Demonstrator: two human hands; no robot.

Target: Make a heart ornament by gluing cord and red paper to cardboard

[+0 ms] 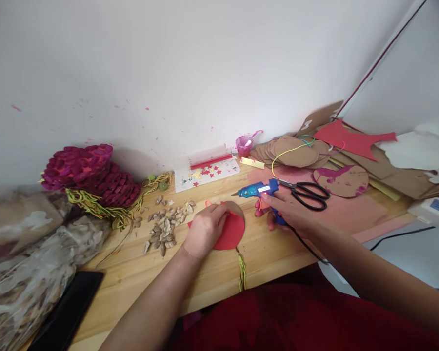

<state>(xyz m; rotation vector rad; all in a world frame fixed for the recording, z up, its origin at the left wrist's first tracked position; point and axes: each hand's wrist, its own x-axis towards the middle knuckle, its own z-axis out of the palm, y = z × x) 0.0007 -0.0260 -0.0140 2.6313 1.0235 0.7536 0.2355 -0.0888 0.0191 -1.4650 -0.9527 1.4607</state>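
Note:
In my right hand [283, 207] is a blue hot glue gun [254, 189], its nozzle pointing left over the table. The fingers wrap round its handle, near an orange trigger. My left hand [207, 229] is closed, with its fingertips pinching the edge of red paper [232, 234]. This paper lies over a round cardboard piece [236, 209], whose brown shows along the upper right edge. The nozzle sits just above that edge; I cannot tell whether it touches. A yellow-green yarn tassel [242, 270] hangs from the disc toward the table's front edge.
Peanut shells [164, 226] lie left of my left hand. Black-handled scissors [309, 194], a cardboard heart [340, 181] and stacked cardboard discs [289, 151] are at right. Behind are paper stars [207, 171] and a pink cup [244, 145]. Magenta shell-covered pieces [91, 170] stand at left.

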